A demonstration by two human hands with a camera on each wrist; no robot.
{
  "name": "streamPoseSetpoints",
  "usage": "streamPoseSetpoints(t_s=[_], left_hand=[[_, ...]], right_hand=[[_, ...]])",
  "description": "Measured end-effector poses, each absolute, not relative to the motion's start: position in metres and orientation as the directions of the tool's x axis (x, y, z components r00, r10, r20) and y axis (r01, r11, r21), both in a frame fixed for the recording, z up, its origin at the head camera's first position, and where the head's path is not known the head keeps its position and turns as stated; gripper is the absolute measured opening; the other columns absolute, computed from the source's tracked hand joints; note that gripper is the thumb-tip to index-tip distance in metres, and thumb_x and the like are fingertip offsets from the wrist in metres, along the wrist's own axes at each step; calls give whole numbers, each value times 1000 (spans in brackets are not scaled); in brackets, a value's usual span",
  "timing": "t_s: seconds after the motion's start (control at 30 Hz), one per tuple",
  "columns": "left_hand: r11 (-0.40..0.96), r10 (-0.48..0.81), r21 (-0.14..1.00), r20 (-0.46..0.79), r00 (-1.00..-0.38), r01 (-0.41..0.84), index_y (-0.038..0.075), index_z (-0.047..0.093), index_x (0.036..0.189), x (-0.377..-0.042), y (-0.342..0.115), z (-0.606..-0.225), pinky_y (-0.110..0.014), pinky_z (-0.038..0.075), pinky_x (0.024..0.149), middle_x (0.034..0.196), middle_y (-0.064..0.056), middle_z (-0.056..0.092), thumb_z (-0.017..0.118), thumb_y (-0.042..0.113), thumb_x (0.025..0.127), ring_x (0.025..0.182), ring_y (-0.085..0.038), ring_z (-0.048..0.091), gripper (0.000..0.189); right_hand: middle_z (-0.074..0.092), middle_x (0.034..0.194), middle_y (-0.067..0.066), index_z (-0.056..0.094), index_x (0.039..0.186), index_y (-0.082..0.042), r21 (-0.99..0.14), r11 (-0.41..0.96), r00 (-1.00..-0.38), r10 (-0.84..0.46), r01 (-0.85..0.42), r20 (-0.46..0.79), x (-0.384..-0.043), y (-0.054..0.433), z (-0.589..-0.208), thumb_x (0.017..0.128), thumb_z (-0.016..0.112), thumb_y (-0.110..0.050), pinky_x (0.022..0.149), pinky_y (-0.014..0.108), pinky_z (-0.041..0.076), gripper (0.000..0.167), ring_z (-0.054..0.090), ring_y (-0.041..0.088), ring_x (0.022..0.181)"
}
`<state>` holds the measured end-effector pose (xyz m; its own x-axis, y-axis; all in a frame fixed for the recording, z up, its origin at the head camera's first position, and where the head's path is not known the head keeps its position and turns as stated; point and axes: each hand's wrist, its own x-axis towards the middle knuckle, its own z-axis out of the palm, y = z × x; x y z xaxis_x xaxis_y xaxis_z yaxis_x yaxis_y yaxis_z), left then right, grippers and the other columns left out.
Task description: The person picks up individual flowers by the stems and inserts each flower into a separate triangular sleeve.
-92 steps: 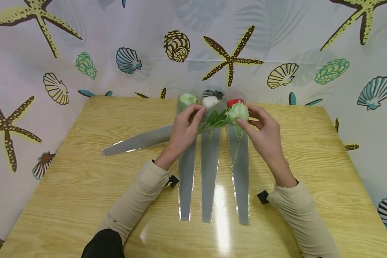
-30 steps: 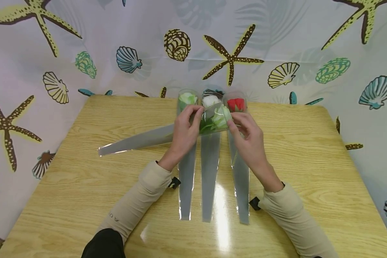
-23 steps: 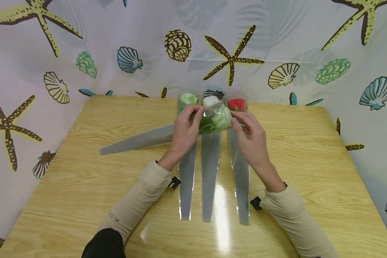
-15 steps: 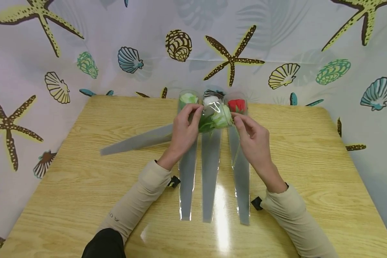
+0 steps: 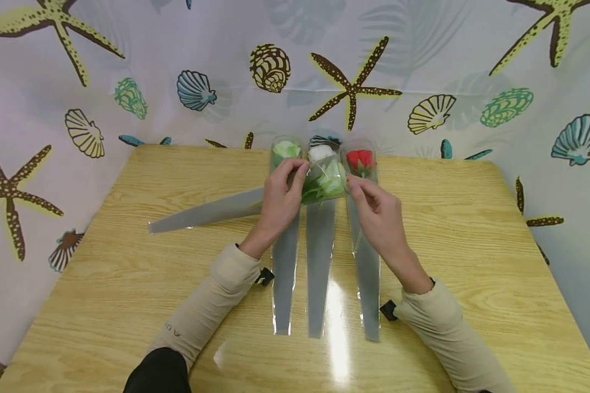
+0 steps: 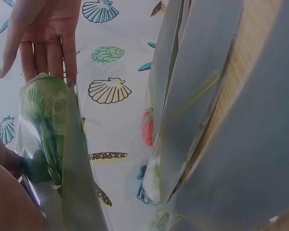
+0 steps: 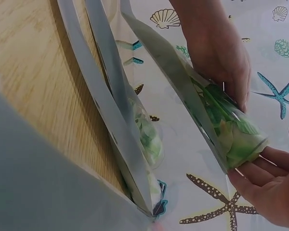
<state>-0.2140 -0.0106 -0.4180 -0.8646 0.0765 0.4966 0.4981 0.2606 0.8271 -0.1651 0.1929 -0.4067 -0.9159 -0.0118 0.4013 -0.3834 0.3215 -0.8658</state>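
My left hand (image 5: 283, 188) pinches a clear-and-grey tapered flower sleeve (image 5: 211, 210) near its wide end. Inside that end lies a pale green rose (image 5: 331, 179) with green leaves, seen through the film. The sleeve slants across the table, its narrow tip to the left. At the wide mouth is my right hand (image 5: 381, 218); in the left wrist view its fingers (image 6: 41, 55) are straight and touch the rim, with the thumb held apart. The right wrist view shows the rose (image 7: 236, 144) within the film, just above those fingertips.
Three more sleeved roses lie side by side beneath the held one: pale green (image 5: 286, 149), white (image 5: 320, 152) and red (image 5: 360, 159), narrow ends toward me. They rest on a wooden table (image 5: 452, 234). A shell-and-starfish patterned cloth (image 5: 236, 33) hangs behind.
The pale green rose, earlier sticking out of the sleeve in my right hand's fingers, has moved left into the sleeve. My right hand has let go of the bloom and shifted left and down.
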Motion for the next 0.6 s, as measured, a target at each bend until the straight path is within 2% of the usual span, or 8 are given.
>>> streamPoseSetpoints(t_s=[0.27,0.43,0.6], left_hand=[[264,80,835,480,-874,483,-1,70,119,-213,-11,-417,-44,56,93,116,-18,71,55,20,111,105,-28,69,27],[270,88,828,487,-869,491,0,71,118,-213,-11,-415,-40,55,91,114,-15,72,55,21,111,102,-26,68,27],[262,103,822,496,-862,505,0,71,118,-212,-12,-413,-40,55,90,114,-15,72,55,20,111,101,-26,68,26]], right_hand=[[74,134,17,72,135,-4,-879,324,-934,-53,-350,353,-165,194,-403,111,56,-20,99,12,52,33,66,-11,114],[76,127,20,73,132,-4,-889,324,-944,-37,-322,329,-166,202,-395,112,53,-25,97,12,52,35,70,-5,106],[78,124,17,76,128,-6,-898,323,-952,-27,-298,306,-167,207,-394,112,53,-32,98,14,53,39,74,3,107]])
